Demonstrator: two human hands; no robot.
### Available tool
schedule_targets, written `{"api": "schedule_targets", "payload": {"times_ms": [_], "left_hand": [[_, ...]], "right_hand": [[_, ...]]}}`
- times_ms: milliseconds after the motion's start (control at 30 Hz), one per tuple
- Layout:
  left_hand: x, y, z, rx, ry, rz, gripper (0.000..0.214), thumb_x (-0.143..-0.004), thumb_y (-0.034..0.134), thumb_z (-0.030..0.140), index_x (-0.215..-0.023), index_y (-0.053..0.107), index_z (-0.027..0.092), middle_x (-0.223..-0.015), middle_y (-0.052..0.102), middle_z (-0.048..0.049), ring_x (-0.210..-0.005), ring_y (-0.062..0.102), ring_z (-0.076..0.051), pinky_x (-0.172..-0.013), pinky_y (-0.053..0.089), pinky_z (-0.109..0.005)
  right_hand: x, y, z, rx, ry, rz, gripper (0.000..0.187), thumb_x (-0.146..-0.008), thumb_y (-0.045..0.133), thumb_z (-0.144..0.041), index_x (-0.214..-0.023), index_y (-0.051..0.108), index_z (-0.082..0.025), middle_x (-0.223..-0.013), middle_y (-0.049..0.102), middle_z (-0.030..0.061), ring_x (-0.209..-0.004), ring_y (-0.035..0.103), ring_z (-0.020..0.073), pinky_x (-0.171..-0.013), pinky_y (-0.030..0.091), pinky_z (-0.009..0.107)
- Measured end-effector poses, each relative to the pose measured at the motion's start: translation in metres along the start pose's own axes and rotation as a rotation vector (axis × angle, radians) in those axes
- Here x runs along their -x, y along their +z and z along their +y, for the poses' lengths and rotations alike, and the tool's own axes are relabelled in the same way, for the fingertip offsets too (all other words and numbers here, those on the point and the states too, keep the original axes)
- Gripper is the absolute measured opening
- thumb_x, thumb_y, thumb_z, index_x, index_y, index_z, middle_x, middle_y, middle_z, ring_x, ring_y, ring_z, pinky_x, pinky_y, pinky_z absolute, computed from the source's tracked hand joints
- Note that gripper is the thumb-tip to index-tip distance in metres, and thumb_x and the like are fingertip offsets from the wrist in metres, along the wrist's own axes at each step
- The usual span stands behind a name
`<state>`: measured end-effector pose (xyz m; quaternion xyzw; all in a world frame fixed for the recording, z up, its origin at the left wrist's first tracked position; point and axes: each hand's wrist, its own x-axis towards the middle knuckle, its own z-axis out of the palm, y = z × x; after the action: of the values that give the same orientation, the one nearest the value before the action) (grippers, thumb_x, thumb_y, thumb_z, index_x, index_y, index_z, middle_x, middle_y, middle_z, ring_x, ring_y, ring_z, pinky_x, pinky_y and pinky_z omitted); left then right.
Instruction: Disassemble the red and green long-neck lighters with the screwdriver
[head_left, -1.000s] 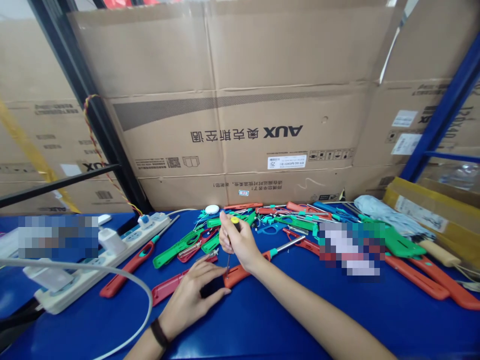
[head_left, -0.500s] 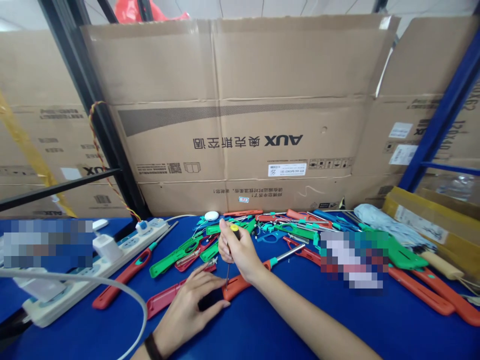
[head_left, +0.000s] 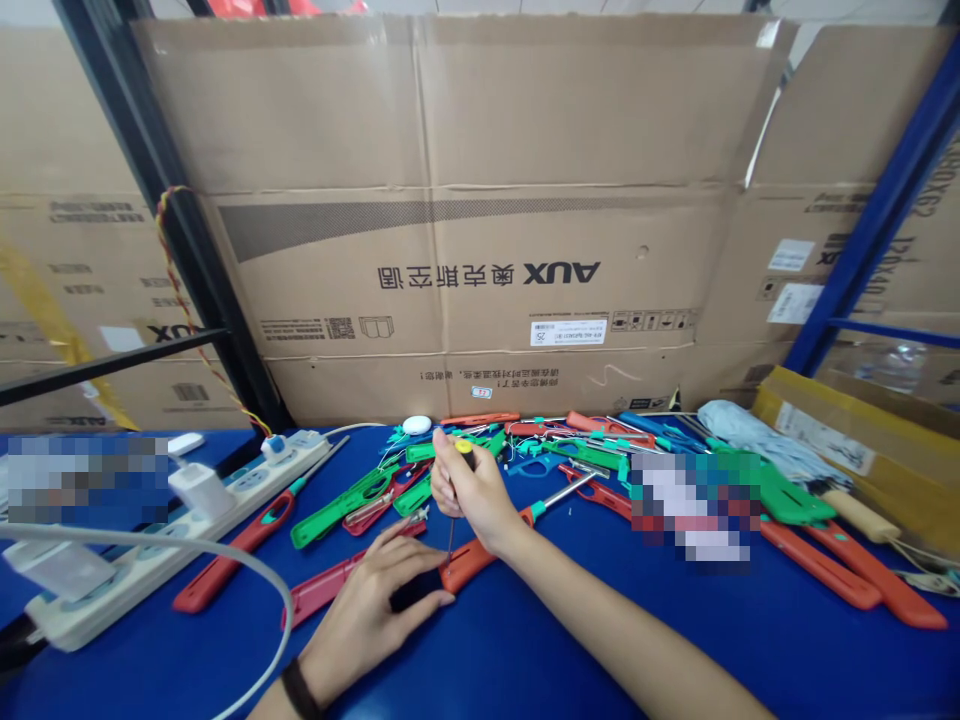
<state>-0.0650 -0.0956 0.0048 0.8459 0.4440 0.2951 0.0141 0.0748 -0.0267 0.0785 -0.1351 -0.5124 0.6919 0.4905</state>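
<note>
My right hand is closed around a screwdriver with a yellow-and-black handle, held almost upright. Its thin shaft runs down to the butt of an orange long-necked lighter lying on the blue table. With thumb and fingers either side of that butt end, my left hand grips the lighter. The metal tube of the lighter points away to the right, and my right wrist hides part of its body. Partly behind my left hand lies a red lighter half-shell.
Several lighters and green, red and blue shells are heaped along the back. At left are a power strip, a looping cable and a red lighter. Orange lighters lie right. A cardboard sheet stands behind.
The view has shifted slightly, so the scene sits a little further left and higher. Both hands keep their grips, and the screwdriver tip stays at the lighter's butt.
</note>
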Motion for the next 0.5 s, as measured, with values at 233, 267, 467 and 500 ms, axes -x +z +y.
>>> {"api": "schedule_targets", "payload": {"times_ms": [233,267,467,500], "left_hand": [[-0.0006,-0.0009,-0.0003,-0.002,0.009,-0.002,0.026,-0.082,0.065,0.036,-0.106,0.066,0.026,-0.093,0.073,-0.0029,-0.087,0.067,-0.019,-0.098,0.045,-0.042],[-0.0008,-0.0006,-0.0007,0.001,0.012,0.004,0.026,-0.081,0.065,0.036,-0.106,0.066,0.025,-0.093,0.073,-0.0032,-0.086,0.068,-0.019,-0.097,0.046,-0.042],[-0.0009,-0.0001,-0.0013,-0.008,-0.001,-0.018,0.027,-0.082,0.064,0.036,-0.106,0.066,0.025,-0.094,0.072,-0.0041,-0.087,0.067,-0.02,-0.096,0.046,-0.042],[-0.001,-0.0003,-0.0009,-0.006,-0.001,-0.02,0.026,-0.082,0.064,0.036,-0.106,0.066,0.025,-0.094,0.072,-0.0038,-0.087,0.067,-0.02,-0.095,0.047,-0.042]], "right_hand": [[0.0022,-0.0037,0.0035,-0.001,0.006,0.019,0.052,-0.072,0.061,-0.061,-0.055,0.034,-0.021,-0.039,0.033,-0.0105,-0.032,0.026,0.0033,-0.032,0.017,0.018],[0.0023,-0.0035,0.0036,0.004,0.005,0.019,0.051,-0.072,0.061,-0.061,-0.056,0.034,-0.021,-0.039,0.033,-0.0105,-0.032,0.026,0.0034,-0.032,0.017,0.019],[0.0015,-0.0037,0.0036,0.012,0.01,0.008,0.051,-0.073,0.061,-0.061,-0.056,0.035,-0.021,-0.039,0.033,-0.0107,-0.032,0.025,0.0033,-0.032,0.017,0.018],[0.0017,-0.0036,0.0037,0.01,0.008,-0.001,0.051,-0.072,0.061,-0.061,-0.056,0.035,-0.021,-0.039,0.033,-0.0108,-0.032,0.025,0.0034,-0.032,0.017,0.019]]}}
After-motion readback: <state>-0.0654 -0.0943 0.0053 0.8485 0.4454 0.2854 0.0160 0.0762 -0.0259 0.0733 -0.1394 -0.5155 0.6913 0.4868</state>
